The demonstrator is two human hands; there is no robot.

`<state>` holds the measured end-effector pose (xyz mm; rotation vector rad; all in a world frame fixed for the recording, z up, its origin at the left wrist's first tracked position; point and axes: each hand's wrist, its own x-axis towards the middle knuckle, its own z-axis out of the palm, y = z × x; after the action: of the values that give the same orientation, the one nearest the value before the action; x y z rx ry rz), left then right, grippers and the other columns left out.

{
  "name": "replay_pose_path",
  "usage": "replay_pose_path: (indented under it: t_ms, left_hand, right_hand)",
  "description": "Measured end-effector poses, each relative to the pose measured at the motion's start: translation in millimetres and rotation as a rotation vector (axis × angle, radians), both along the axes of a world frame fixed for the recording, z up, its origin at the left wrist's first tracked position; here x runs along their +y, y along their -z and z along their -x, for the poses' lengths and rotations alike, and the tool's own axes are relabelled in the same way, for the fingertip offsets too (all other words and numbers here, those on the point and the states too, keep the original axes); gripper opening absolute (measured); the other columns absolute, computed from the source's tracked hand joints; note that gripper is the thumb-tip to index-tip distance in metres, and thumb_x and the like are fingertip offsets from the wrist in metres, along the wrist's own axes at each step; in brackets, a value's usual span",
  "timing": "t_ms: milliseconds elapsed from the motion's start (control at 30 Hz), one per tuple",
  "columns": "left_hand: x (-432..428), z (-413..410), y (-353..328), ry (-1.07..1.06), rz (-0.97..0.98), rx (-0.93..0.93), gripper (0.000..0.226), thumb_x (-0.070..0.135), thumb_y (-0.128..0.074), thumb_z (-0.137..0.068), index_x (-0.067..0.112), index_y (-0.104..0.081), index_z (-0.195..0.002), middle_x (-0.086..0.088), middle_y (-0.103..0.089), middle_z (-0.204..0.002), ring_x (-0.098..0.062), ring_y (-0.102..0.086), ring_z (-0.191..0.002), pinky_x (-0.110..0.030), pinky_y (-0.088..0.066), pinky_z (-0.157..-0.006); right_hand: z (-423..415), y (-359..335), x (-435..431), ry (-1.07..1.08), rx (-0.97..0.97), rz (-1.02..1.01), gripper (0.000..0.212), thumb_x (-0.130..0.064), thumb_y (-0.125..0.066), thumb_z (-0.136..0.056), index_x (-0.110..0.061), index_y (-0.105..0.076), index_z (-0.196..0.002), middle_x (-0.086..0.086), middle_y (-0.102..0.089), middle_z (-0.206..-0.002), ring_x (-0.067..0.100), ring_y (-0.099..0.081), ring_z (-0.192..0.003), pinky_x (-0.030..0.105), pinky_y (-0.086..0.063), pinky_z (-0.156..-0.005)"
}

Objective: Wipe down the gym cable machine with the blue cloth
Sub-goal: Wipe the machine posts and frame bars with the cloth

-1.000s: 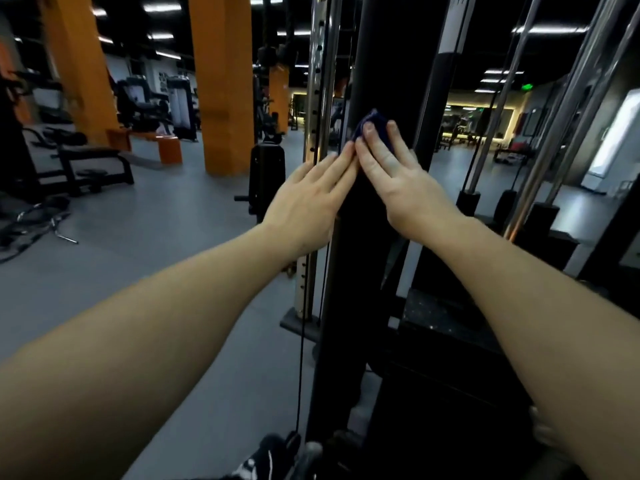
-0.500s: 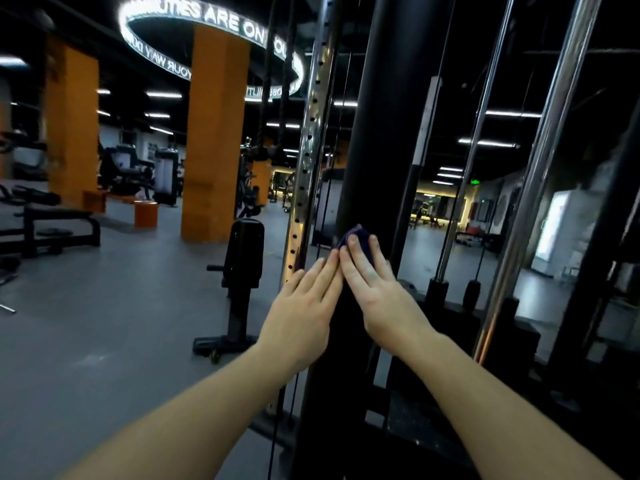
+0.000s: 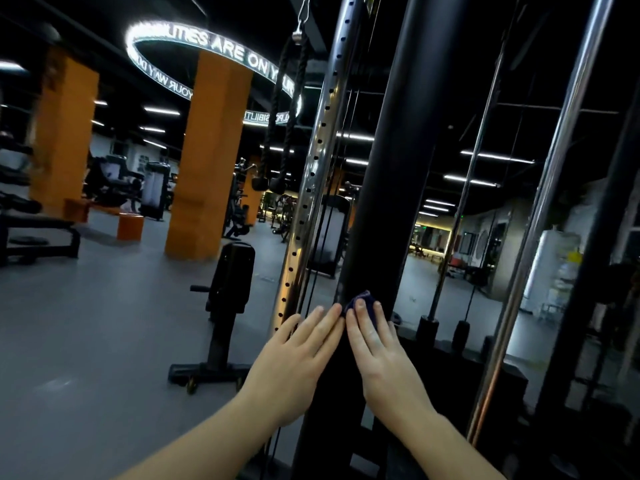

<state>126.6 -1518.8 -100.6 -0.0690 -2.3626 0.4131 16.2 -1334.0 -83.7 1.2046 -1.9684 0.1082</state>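
Off to the left, two orange pillars [image 3: 207, 157] stand on the grey floor [image 3: 104, 341], well apart from the work. Nearer in comes the cable machine [image 3: 446, 368], starting with its one chrome rail [image 3: 311, 188], drilled with a row of holes. Just right of that is its single black column [image 3: 391, 168], running straight up and down.

The left hand [image 3: 294, 355] lies flat against the left face of the column. Its fingers [image 3: 317, 323] are straight and together and hold nothing.

The one blue cloth [image 3: 365, 299] is on the column's front face. It peeks out just beyond the tips of the right hand [image 3: 384, 362], whose straight fingers press it flat against the metal rather than curl round it. The two hands sit side by side with their forefingers almost touching. The right is the one on the cloth, and the cloth lies up and away from its palm.

The column's long axis is vertical and most of its bare length rises above the cloth. I would judge the next stroke runs upward along it, led by the right hand.

Further right stand two chrome rods [image 3: 550, 188], not yet touched.
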Motion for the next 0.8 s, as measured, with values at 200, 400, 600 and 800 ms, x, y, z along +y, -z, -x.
replay_pose_path:
  t_ms: [200,400,600,800]
  left_hand:
    - [3.8,6.9,-3.3,-0.026,0.050,0.083,0.080,0.035,-0.038,-0.088,0.006,-0.029,-0.163,-0.015,-0.016,-0.173,-0.033,-0.021,-0.158,-0.053,-0.027,-0.123]
    - [1.4,9.2,1.0,0.041,0.090,0.113,0.072,0.036,-0.041,-0.091,0.007,-0.041,-0.157,-0.015,-0.032,-0.168,-0.034,-0.038,-0.151,-0.054,-0.044,-0.115]
    - [-2.5,7.3,-1.5,0.043,0.078,0.144,0.077,0.037,-0.040,-0.091,0.005,-0.033,-0.161,-0.015,-0.025,-0.170,-0.034,-0.032,-0.154,-0.054,-0.039,-0.118]
    - [-11.2,4.2,18.6,0.058,0.103,0.098,0.072,0.040,-0.040,-0.095,0.008,-0.037,-0.160,-0.014,-0.027,-0.170,-0.031,-0.033,-0.154,-0.051,-0.046,-0.113]
  right_hand:
    - [1.7,-64.4,-18.2,-0.004,0.111,0.041,0.082,-0.016,-0.050,-0.096,-0.016,-0.004,-0.164,0.003,0.008,-0.172,0.033,0.009,-0.158,0.055,-0.021,-0.123]
    - [3.7,-73.4,-21.1,0.056,0.257,-0.036,0.095,-0.024,-0.074,-0.087,-0.011,-0.017,-0.163,0.010,-0.005,-0.172,0.038,-0.001,-0.157,0.060,-0.019,-0.120]
    - [-0.9,-102.2,-33.7,0.089,0.249,-0.007,0.099,-0.022,-0.072,-0.090,-0.010,-0.006,-0.163,0.009,0.009,-0.172,0.038,0.013,-0.156,0.060,-0.014,-0.121]
    - [6.7,-40.2,-14.4,0.042,0.304,-0.108,0.094,-0.027,-0.077,-0.086,-0.009,-0.024,-0.161,0.010,-0.008,-0.172,0.040,-0.006,-0.156,0.060,-0.027,-0.116]
